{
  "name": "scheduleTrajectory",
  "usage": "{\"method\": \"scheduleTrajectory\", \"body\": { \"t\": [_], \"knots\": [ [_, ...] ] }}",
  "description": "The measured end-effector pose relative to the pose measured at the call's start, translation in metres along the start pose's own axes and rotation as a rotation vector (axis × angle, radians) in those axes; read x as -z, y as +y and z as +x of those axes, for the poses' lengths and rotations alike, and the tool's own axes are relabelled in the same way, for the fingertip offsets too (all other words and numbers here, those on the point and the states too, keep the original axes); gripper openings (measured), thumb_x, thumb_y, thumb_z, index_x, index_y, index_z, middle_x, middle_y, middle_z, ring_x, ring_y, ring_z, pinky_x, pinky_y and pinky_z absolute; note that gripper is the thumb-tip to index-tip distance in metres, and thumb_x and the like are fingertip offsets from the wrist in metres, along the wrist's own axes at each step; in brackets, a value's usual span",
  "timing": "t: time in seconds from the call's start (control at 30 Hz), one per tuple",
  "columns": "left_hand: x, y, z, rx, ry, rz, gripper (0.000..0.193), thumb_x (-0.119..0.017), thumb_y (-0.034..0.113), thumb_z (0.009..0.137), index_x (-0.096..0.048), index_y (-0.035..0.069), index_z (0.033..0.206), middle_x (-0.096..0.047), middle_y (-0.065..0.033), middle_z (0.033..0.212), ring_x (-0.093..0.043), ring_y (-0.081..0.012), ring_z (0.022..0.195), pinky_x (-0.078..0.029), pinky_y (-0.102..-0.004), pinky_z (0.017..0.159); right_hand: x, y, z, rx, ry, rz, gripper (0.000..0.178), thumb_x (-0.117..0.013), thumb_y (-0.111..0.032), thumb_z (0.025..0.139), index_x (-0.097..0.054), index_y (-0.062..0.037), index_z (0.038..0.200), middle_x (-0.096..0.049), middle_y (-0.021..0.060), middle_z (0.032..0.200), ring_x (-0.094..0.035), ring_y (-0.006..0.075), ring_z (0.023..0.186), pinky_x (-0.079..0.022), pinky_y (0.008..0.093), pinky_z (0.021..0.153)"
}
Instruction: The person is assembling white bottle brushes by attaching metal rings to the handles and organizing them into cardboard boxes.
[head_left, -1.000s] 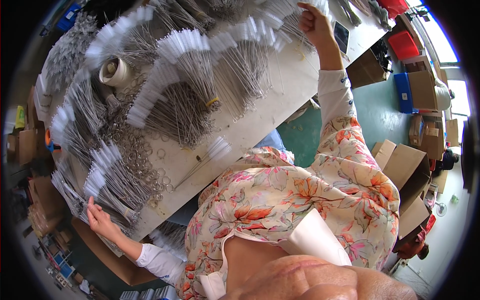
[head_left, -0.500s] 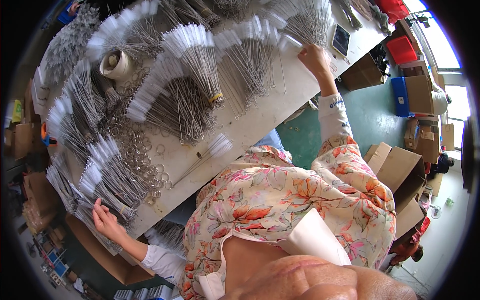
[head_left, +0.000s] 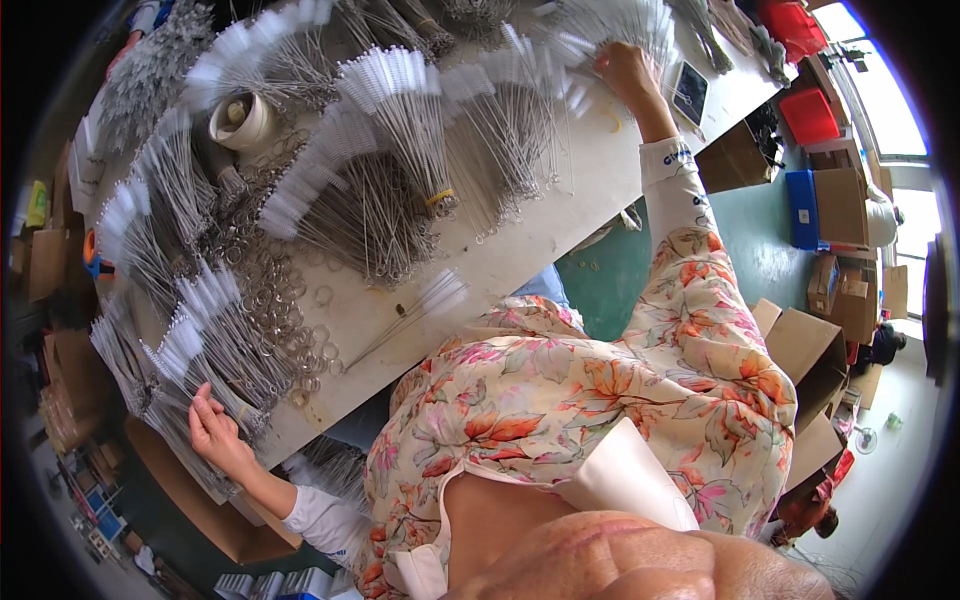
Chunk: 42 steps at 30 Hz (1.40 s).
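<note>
Right hand [head_left: 628, 78] and left hand [head_left: 217, 435] well apart at a counter [head_left: 575, 212] heaped with wire brushes [head_left: 375, 225]

The right hand reaches to the far side, its fingers drawn in among the white bristle heads of a spread bundle [head_left: 640, 25]; whether they grip one cannot be told. A dark-screened phone [head_left: 690, 95] lies just beside it. The left hand is half curled, thumb and fingers close together, next to a pile of brushes [head_left: 235, 335] at the near left corner; a slim brush slants toward its fingertips, but I cannot tell if it is held. Between the hands, more brushes lie in fans, one bunch [head_left: 400, 110] bound with a yellow band. Loose metal rings [head_left: 285, 315] spread beside them, near a white pot [head_left: 243, 125]. A few brushes [head_left: 440, 292] lie by the near edge
</note>
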<state>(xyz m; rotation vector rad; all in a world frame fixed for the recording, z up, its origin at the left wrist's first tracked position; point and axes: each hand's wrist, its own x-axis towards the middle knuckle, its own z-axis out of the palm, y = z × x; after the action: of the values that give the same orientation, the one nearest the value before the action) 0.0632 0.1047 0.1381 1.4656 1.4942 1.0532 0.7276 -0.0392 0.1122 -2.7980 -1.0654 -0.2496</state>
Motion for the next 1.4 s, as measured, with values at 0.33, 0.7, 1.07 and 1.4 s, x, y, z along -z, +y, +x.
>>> {"method": "scheduleTrajectory", "body": {
  "t": [0.33, 0.7, 1.07, 1.4],
  "knots": [
    [-0.033, 0.0, 0.001, -0.02, -0.149, -0.411, 0.028, -0.047, 0.021, 0.094, -0.06, -0.003, 0.097, -0.046, 0.0012, 0.073, -0.034, -0.0027, 0.056, -0.022, -0.016, 0.042, 0.01, -0.005, 0.004, 0.19, -0.131, -0.016, 0.019, -0.062, -0.027, 0.076, -0.068, -0.0136, 0.088, -0.066, 0.0069, 0.087, -0.063, 0.0287, 0.079, -0.049, 0.0379, 0.072],
    [-0.125, 0.088, -0.039, -0.205, -0.509, -0.308, 0.019, -0.047, 0.012, 0.092, -0.059, 0.0, 0.102, -0.054, -0.001, 0.067, -0.048, -0.0037, 0.052, -0.039, -0.0161, 0.043, 0.077, -0.091, 0.007, 0.317, 0.249, 0.711, 0.017, -0.048, -0.02, 0.089, -0.057, -0.0073, 0.096, -0.053, -0.0038, 0.061, -0.046, 0.0109, 0.048, -0.037, 0.025, 0.041],
    [-0.175, 0.089, -0.032, -0.954, -0.026, -0.145, 0.012, -0.059, -0.003, 0.08, -0.057, 0.001, 0.091, -0.056, -0.0092, 0.08, -0.058, -0.0182, 0.067, -0.044, -0.0281, 0.054, 0.108, -0.285, -0.19, 0.915, -0.41, 1.832, 0.026, -0.054, -0.015, 0.089, -0.055, -0.0035, 0.113, -0.054, 0.009, 0.105, -0.051, 0.0148, 0.101, -0.044, 0.0288, 0.086],
    [-0.162, 0.069, -0.062, -1.16, -0.015, 0.025, 0.025, -0.065, 0.002, 0.074, -0.061, 0.004, 0.099, -0.056, -0.0093, 0.101, -0.055, -0.0231, 0.09, -0.048, -0.0285, 0.073, 0.07, -0.289, -0.205, -0.076, -1.296, 2.406, 0.021, -0.045, -0.021, 0.094, -0.056, -0.0032, 0.098, -0.06, 0.002, 0.085, -0.055, 0.0097, 0.072, -0.047, 0.0223, 0.063]
  ]
}}
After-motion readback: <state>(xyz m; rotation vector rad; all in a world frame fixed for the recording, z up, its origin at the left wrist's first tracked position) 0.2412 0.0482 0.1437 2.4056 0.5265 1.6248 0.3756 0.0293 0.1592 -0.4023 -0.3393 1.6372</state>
